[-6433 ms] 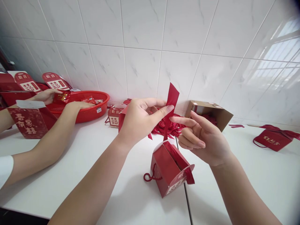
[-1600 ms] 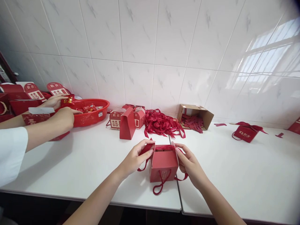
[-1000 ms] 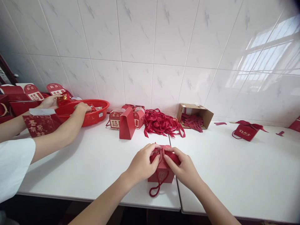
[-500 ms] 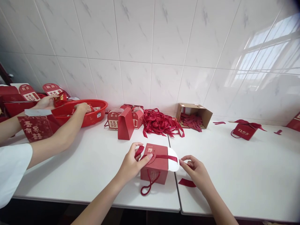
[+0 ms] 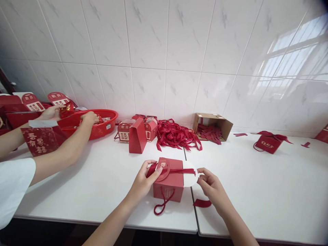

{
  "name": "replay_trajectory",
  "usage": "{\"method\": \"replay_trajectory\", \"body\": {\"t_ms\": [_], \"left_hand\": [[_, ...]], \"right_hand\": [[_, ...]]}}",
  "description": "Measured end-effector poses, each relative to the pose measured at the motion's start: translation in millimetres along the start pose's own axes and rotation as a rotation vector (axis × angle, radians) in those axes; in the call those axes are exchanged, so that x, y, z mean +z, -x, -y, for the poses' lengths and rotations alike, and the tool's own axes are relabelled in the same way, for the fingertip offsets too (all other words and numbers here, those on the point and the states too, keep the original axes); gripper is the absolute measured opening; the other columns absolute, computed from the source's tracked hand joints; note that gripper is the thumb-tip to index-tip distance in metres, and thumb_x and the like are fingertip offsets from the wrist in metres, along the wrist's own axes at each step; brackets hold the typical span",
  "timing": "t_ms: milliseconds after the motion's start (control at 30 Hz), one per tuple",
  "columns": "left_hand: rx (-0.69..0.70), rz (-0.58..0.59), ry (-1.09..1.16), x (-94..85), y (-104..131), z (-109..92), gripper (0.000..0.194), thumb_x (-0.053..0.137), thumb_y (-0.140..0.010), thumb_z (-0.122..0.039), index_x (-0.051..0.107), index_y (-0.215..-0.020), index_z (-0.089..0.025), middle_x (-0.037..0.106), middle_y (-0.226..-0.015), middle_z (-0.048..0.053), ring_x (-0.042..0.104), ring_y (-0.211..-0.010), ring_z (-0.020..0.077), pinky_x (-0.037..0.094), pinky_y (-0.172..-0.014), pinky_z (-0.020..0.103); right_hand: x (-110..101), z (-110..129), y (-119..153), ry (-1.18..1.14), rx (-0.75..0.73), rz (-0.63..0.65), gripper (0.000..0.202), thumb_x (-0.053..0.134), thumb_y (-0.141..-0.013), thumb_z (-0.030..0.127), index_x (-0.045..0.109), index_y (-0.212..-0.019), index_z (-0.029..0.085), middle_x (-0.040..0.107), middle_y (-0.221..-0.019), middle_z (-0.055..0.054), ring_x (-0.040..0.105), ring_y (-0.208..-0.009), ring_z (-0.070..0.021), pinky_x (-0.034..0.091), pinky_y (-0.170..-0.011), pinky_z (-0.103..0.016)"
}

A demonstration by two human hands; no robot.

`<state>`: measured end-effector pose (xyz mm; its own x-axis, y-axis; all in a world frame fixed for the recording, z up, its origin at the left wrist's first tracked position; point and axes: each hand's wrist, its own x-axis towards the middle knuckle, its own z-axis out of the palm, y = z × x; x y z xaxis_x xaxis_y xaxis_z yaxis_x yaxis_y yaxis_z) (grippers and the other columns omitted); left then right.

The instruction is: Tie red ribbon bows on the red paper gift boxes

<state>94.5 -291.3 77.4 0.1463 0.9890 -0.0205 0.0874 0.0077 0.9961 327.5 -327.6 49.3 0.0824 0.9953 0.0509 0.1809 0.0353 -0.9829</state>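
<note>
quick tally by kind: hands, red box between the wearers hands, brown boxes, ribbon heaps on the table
Left hand and right hand of the wearer: 2
Co-worker's hands: 2
Red box: 1
Brown box: 1
Ribbon heap: 1
Total: 7

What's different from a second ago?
The left hand moved left, its thumb now on a red flap laid over the red box; the right hand moved right, now at the edge of the outspread white flap. The ribbon pile and cardboard box stayed put.

The left hand point(image 5: 142, 180) hides part of the ribbon point(image 5: 180, 171).
</note>
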Motion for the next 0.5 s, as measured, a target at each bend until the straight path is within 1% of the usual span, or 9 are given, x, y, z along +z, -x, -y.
{"method": "replay_trajectory", "body": {"t_ms": [100, 167, 233, 367, 433, 500], "left_hand": [[0.010, 0.007, 0.003, 0.5, -1, 3, 0.042, 0.062, -0.077, -0.051, 0.048, -0.105, -0.022, 0.069, -0.094, 0.004, 0.066, -0.084, 0.0198, 0.048, -0.066, 0.026], [0.013, 0.017, 0.012, 0.5, -1, 4, 0.042, 0.062, -0.077, -0.051, 0.048, -0.105, -0.022, 0.070, -0.094, 0.004, 0.066, -0.084, 0.0197, 0.048, -0.067, 0.026], [0.013, 0.021, 0.020, 0.5, 0, 5, 0.042, 0.062, -0.077, -0.051, 0.048, -0.105, -0.022, 0.070, -0.094, 0.004, 0.066, -0.084, 0.0198, 0.048, -0.067, 0.026], [-0.004, 0.022, 0.052, 2.6, 2, 2, 0.041, 0.063, -0.077, -0.049, 0.048, -0.104, -0.022, 0.069, -0.093, 0.004, 0.067, -0.082, 0.0194, 0.048, -0.064, 0.025], [-0.007, 0.026, 0.079, 5.1, 3, 0, 0.040, 0.062, -0.077, -0.049, 0.048, -0.103, -0.023, 0.069, -0.094, 0.004, 0.067, -0.081, 0.0189, 0.048, -0.064, 0.024], [-0.008, 0.030, 0.099, 8.2, 4, -1, 0.039, 0.062, -0.077, -0.049, 0.047, -0.103, -0.023, 0.069, -0.095, 0.004, 0.067, -0.081, 0.0189, 0.048, -0.064, 0.025]], "right_hand": [[1, 2, -1, -0.012, -0.057, 0.039, 0.028, 0.048, -0.078, 0.030, 0.058, -0.101, 0.019, 0.025, -0.058, 0.007, 0.019, -0.053, -0.0100, 0.017, -0.050, -0.025], [1, 1, -3, 0.016, -0.113, 0.037, 0.032, 0.046, -0.078, 0.028, 0.060, -0.105, 0.018, 0.026, -0.059, 0.007, 0.021, -0.055, -0.0105, 0.019, -0.052, -0.026], [1, -1, -6, 0.051, -0.156, 0.028, 0.034, 0.046, -0.077, 0.025, 0.063, -0.106, 0.017, 0.025, -0.059, 0.006, 0.022, -0.056, -0.0109, 0.020, -0.054, -0.026], [1, 2, -7, 0.062, -0.155, 0.019, 0.042, 0.047, -0.074, 0.023, 0.064, -0.111, 0.016, 0.022, -0.058, 0.007, 0.021, -0.056, -0.0107, 0.020, -0.054, -0.026], [3, 6, -6, 0.015, -0.117, 0.048, 0.051, 0.046, -0.073, 0.023, 0.059, -0.122, 0.015, 0.022, -0.058, 0.007, 0.020, -0.054, -0.0101, 0.019, -0.052, -0.026], [7, 12, -4, -0.040, -0.083, 0.131, 0.063, 0.045, -0.073, 0.020, 0.046, -0.136, 0.017, 0.022, -0.058, 0.008, 0.019, -0.053, -0.0096, 0.018, -0.051, -0.025]]}}
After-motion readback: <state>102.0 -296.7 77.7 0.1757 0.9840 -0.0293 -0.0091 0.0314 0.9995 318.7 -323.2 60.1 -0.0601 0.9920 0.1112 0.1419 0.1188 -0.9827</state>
